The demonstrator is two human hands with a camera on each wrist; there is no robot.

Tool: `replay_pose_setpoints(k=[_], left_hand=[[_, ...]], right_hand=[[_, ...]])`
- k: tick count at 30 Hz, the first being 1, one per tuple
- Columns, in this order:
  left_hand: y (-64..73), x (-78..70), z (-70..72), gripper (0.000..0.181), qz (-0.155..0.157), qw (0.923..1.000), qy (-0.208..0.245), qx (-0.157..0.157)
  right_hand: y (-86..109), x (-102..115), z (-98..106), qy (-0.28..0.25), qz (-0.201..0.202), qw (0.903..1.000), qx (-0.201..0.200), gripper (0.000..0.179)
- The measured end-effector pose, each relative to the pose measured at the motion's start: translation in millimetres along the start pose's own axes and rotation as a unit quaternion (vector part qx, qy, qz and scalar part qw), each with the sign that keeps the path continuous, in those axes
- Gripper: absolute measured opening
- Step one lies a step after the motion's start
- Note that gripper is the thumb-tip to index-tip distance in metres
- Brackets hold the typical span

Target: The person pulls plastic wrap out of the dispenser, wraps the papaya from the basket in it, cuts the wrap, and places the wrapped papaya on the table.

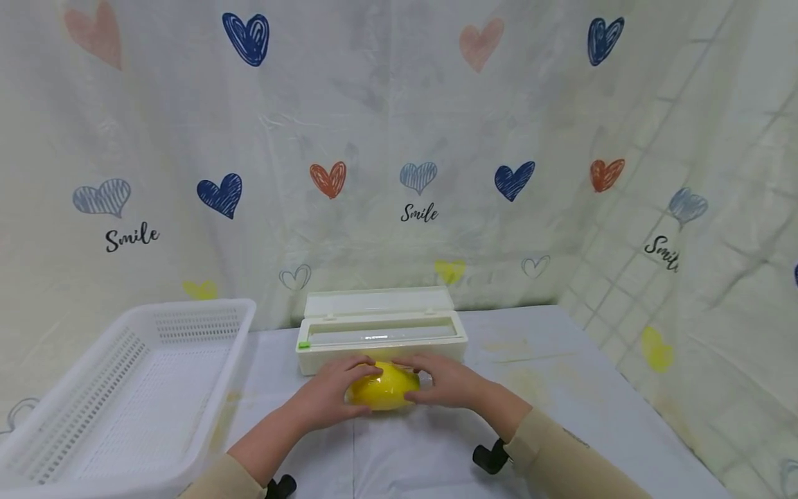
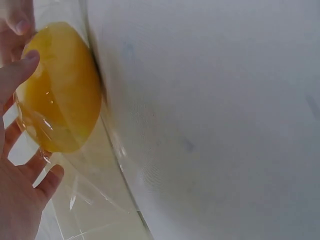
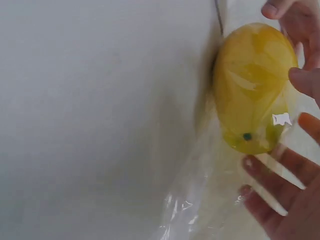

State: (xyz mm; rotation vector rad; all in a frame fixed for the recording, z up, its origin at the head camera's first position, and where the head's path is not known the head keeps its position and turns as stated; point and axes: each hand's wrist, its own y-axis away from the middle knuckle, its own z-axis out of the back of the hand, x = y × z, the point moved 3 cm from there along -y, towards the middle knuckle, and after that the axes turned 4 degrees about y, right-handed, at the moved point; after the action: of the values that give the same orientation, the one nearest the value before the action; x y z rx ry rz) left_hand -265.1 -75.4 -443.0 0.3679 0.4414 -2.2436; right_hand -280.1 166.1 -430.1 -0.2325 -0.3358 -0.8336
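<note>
A glossy yellow mango [image 1: 385, 387] lies at the foot of a white cling film dispenser [image 1: 382, 350]. Clear cling film [image 3: 187, 205] covers the fruit and trails off its end in the right wrist view. My left hand [image 1: 329, 394] curves round the mango's left end, thumb and fingertips against it. From the other side my right hand [image 1: 450, 382] cups the right end with its fingers spread. A small dark green spot marks the fruit's greenish tip in the right wrist view.
The dispenser's lid [image 1: 380, 301] stands raised at the back, and a green slider [image 1: 304, 344] sits at its left corner. A large white perforated basket [image 1: 240, 346] stands to the left. Behind the table hangs a curtain [image 1: 374, 242] printed with hearts.
</note>
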Motion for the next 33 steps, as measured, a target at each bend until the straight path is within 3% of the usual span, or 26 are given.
replay_pose_setpoints(k=[5,8,11,15,24,33], left_hand=[[-0.1,-0.5,1.8,0.063,-0.005,1.0,0.0,-0.003],[0.0,0.6,2.0,0.064,-0.006,0.9999,0.007,-0.01],[0.2,1.3,1.8,0.063,-0.005,0.9998,0.015,-0.014],[0.1,2.1,1.1,0.064,0.008,0.9996,0.025,-0.008],[0.2,1.5,1.9,0.072,0.015,0.9995,0.024,0.009],[0.5,-7.8,6.2,0.089,0.002,0.9996,-0.011,0.024]], right_hand=[[0.3,8,3,0.134,0.063,0.9878,-0.05,0.063],[-2.3,9,1,0.168,0.104,0.9782,-0.065,0.065],[-5.2,8,-3,0.179,0.118,0.9746,-0.064,0.071],[-7.6,6,-10,0.173,0.106,0.9777,-0.055,0.077],[-10.3,5,-14,0.159,0.092,0.9816,-0.053,0.069],[-10.4,5,1,0.049,0.05,0.9975,-0.006,0.068]])
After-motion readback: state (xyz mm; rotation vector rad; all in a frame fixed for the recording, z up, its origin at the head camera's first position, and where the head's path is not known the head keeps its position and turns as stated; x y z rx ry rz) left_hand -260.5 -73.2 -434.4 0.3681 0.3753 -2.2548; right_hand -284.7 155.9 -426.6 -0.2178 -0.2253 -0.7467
